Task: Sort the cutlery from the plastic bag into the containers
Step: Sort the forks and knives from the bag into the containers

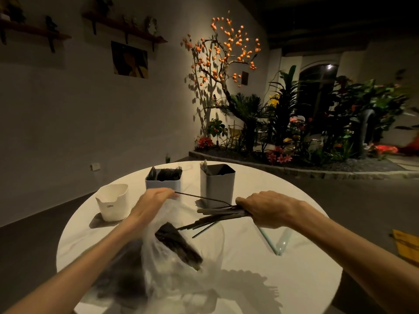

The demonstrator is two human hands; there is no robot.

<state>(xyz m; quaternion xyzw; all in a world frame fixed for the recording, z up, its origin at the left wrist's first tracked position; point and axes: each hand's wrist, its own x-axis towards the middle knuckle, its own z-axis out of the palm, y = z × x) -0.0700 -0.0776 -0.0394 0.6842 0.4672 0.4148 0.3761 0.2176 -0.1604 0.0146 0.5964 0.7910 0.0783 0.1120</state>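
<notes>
A clear plastic bag (179,264) lies on the round white table (294,279) with dark cutlery (179,245) inside it. My right hand (267,209) grips a bundle of dark sticks and straws (217,216) that fans out to the left above the bag. My left hand (156,198) pinches the end of one thin dark stick (201,198) that runs over to the bundle. Three containers stand behind: a low white cup (112,202), a grey box (163,181) full of black forks, and a taller grey box (216,184) with a pale item in its corner.
A pale blue straw (269,241) lies on the table under my right wrist. Beyond the table are a dim floor, a planted bed with flowers (283,132) at the right, and a yellow object (405,245) on the floor.
</notes>
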